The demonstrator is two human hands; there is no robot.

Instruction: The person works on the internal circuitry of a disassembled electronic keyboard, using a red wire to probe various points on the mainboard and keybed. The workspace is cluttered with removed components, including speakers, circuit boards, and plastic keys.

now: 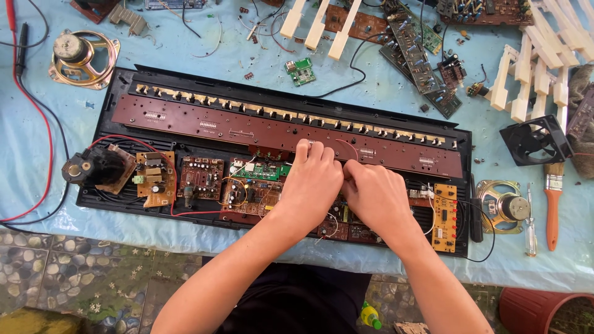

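A long brown board (247, 127) lies lengthwise in the upper half of an open black keyboard case (117, 93) on a table covered in blue sheet (31, 148). Both hands meet at the board's lower edge, near its middle. The left hand (312, 185) lies with fingers stretched flat onto the board; whether it grips anything I cannot tell. The right hand (374, 195) is curled, its fingertips pinched together at the same spot, but what they hold is hidden. A thin red wire (349, 147) arcs just above the hands. Below the board sit small circuit boards (201, 178) and a yellow board (444, 216). A speaker (504, 207), screwdriver (530, 226) and paintbrush (552, 198) lie right of the case.
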